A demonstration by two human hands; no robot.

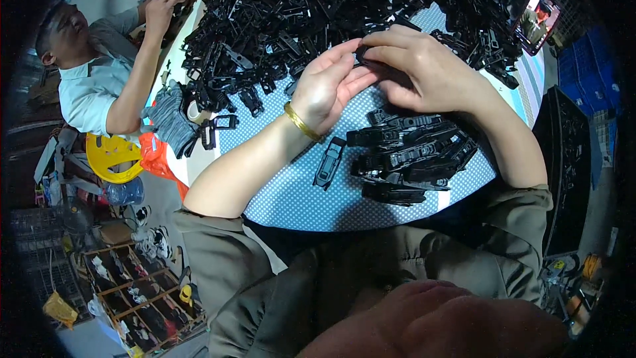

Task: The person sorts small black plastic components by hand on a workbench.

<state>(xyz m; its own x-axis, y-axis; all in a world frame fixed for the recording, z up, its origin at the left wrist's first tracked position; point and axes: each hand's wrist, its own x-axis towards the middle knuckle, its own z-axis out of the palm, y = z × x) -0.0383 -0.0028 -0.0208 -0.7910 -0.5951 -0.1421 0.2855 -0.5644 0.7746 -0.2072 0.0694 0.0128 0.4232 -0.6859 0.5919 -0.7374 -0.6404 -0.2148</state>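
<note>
My left hand, with a gold bracelet at the wrist, and my right hand meet over the near side of the heap. Between their fingertips is a small black plastic part, mostly hidden by the fingers. Both hands are closed on it. Below my right hand lies a stack of black plastic parts, long and narrow, roughly lined up. A single part of a similar kind lies apart, left of the stack. Beyond my hands spreads a large heap of loose black parts.
The round table has a blue dotted cloth. A grey glove and a tape roll lie at its left edge, near a red bag. Another person works at the left. A phone stands at the right; a yellow stool is on the floor.
</note>
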